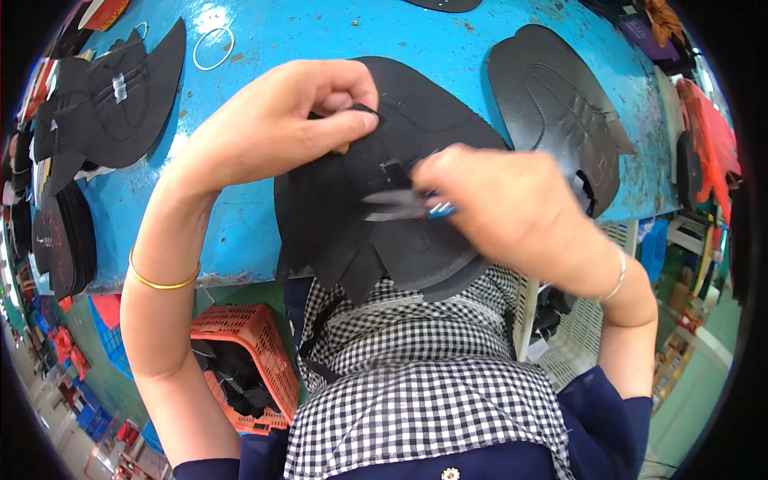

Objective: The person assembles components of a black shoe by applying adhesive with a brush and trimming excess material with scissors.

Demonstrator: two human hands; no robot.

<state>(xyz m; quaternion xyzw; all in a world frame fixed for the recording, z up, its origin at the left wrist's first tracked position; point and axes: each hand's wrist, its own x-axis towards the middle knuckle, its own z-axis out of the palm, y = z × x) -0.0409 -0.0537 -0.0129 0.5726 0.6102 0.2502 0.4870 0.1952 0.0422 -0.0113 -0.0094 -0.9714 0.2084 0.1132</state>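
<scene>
A black, flat shaped piece (424,96), perhaps leather or a backed fabric, lies over the table's near edge in front of me. My left hand (292,116) pinches a folded bit of it between thumb and fingers, towards its far left. Closed around small thread snips (394,206) with a blue handle, my right hand (512,212) is over the middle of the piece. The snips' blades are apart and point left; motion blurs them slightly. Whether they touch the material I cannot tell. Flaps of the piece hang towards my checked apron (424,384).
On the blue table (240,240) similar black pieces lie at the left (120,104) and right (552,104). A white ring (198,53) lies at the back left. Below stand an orange crate (276,352) holding black scraps and a pale crate (576,344).
</scene>
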